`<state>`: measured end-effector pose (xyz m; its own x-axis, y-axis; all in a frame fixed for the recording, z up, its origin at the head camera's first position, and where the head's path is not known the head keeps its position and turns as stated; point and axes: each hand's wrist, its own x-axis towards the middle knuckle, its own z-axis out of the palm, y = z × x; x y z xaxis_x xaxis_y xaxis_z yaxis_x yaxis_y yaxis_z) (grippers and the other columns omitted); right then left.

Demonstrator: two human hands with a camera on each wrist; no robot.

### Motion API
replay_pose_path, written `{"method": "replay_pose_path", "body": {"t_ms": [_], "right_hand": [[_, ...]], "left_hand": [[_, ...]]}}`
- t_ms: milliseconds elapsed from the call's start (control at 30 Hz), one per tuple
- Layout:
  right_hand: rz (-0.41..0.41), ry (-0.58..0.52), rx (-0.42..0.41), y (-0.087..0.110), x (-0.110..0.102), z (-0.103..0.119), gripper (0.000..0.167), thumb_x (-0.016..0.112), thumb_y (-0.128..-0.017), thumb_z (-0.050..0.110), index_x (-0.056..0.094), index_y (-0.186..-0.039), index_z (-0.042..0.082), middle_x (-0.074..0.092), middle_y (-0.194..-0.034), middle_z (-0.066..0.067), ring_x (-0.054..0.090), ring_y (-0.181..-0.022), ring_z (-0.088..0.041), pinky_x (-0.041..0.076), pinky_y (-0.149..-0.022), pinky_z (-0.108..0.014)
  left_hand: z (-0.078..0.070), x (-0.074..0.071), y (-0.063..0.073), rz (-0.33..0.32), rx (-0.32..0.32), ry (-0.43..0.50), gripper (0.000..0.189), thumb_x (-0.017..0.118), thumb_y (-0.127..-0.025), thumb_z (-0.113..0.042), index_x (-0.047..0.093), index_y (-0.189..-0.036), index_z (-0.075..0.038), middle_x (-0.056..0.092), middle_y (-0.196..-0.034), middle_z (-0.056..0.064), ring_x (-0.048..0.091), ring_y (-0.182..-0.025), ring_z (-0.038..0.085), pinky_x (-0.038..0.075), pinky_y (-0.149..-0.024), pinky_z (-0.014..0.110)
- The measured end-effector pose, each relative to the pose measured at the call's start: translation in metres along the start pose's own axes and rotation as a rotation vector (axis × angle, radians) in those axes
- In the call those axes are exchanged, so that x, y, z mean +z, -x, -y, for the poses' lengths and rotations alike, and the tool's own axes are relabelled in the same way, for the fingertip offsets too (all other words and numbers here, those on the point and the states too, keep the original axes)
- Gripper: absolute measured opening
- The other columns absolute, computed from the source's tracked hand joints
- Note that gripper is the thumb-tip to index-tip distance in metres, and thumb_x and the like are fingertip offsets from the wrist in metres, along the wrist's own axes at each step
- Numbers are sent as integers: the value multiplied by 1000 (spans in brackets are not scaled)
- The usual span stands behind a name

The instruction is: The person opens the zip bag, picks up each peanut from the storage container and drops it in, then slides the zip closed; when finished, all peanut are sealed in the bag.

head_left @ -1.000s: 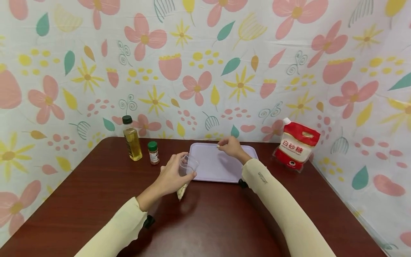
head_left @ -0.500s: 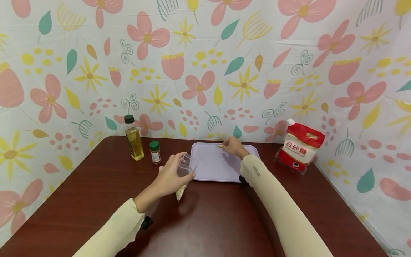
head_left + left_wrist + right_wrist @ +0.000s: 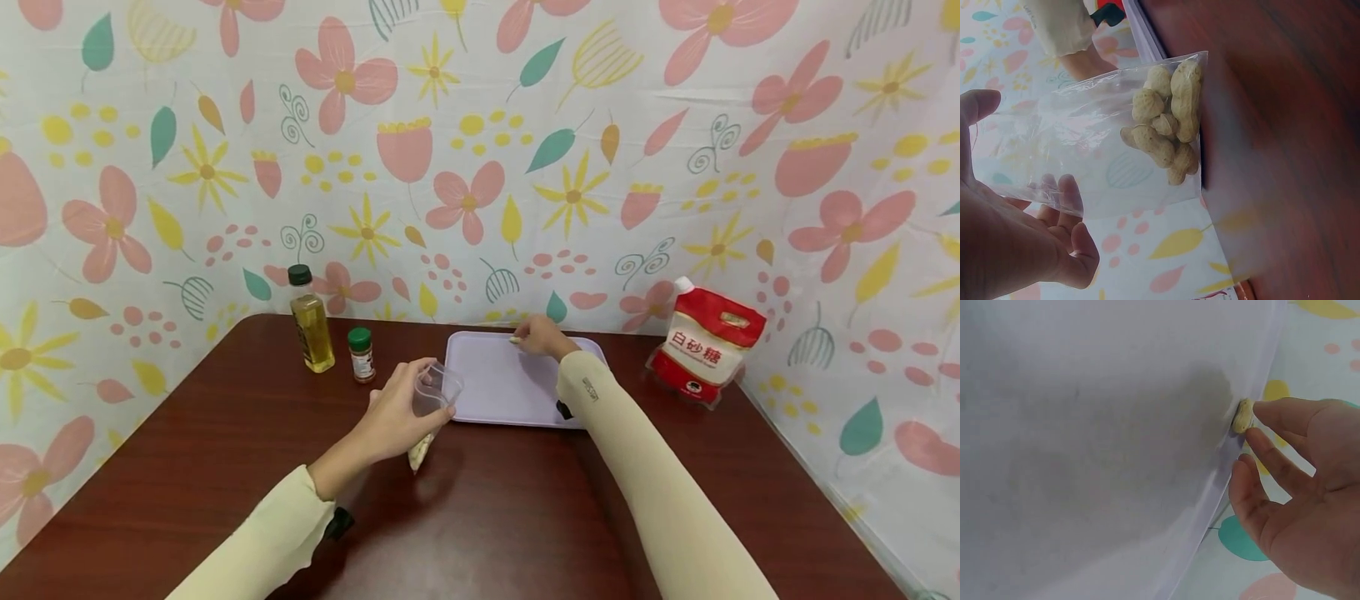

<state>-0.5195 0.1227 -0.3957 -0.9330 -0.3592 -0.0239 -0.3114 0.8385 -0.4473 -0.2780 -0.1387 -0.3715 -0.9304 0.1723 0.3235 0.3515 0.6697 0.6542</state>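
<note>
My left hand [image 3: 397,410] holds a clear plastic bag [image 3: 1097,144] near its mouth, thumb and fingers spread so that the mouth gapes. Several unshelled peanuts [image 3: 1186,103] lie gathered at the bag's bottom, which hangs close to the table. Over the far edge of the lilac tray [image 3: 487,392], my right hand [image 3: 546,337] reaches a single peanut [image 3: 1243,417]. This peanut lies at the tray's rim, with the thumb and index fingertips at its side and end; the fingers are loosely bent and not closed round it.
An oil bottle [image 3: 311,327] with a dark cap and a small green-capped jar [image 3: 362,360] stand at the back left. A red and white sugar bag [image 3: 703,346] leans at the back right. Flowered cloth [image 3: 465,167] rises behind the dark wooden table [image 3: 510,517].
My right hand stays at the tray's far edge, its fingertips now closer to the single peanut than half a second ago. The left hand keeps the bag almost where it was.
</note>
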Motion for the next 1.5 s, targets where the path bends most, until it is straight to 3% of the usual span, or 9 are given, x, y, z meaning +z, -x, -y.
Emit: {"method": "replay_pose_path", "body": {"t_ms": [300, 667, 867, 1033, 1300, 1500], "right_hand": [[17, 58, 17, -3, 1, 3, 26, 65, -94, 15, 70, -116, 1, 68, -113, -14, 62, -104, -29, 48, -93, -43], [-96, 199, -9, -7, 10, 0, 14, 70, -91, 18, 74, -99, 7, 71, -99, -6, 62, -87, -22, 49, -85, -40], [-29, 126, -4, -6, 11, 1, 15, 70, -89, 12, 74, -101, 4, 70, -98, -9, 62, -85, -23, 50, -80, -38], [9, 120, -50, -3, 12, 4, 13, 71, -91, 17, 74, -97, 6, 69, -93, -6, 61, -81, -19, 50, -75, -33], [-87, -6, -160, 20, 5, 16, 17, 68, -88, 13, 73, -102, 4, 71, -100, -9, 64, -94, -24, 51, -84, -38], [-172, -93, -213, 43, -2, 25, 16, 70, -89, 14, 75, -101, 4, 71, -98, -9, 64, -93, -24, 51, -80, -38]], "left_hand": [[-1, -5, 2, -5, 10, -2, 72, 76, -85, -36, 42, -144, -12, 54, -122, 7, 53, -116, 20, 29, -81, 48], [-6, -3, 1, -2, 10, 14, 73, 76, -85, -36, 43, -144, -11, 55, -121, 8, 54, -114, 20, 28, -82, 48], [-7, -2, -1, -9, 40, 23, 72, 76, -85, -35, 44, -144, -10, 55, -121, 11, 54, -112, 21, 28, -82, 49], [-9, -1, -2, -1, 34, 6, 72, 75, -85, -36, 43, -144, -11, 55, -121, 9, 54, -111, 20, 29, -81, 47], [-14, 2, -2, 8, 12, 1, 73, 75, -85, -36, 43, -145, -11, 55, -120, 8, 53, -110, 20, 29, -80, 46], [-18, 9, -4, -5, 23, -8, 75, 75, -84, -38, 42, -146, -10, 54, -118, 5, 51, -111, 20, 29, -80, 46]]}}
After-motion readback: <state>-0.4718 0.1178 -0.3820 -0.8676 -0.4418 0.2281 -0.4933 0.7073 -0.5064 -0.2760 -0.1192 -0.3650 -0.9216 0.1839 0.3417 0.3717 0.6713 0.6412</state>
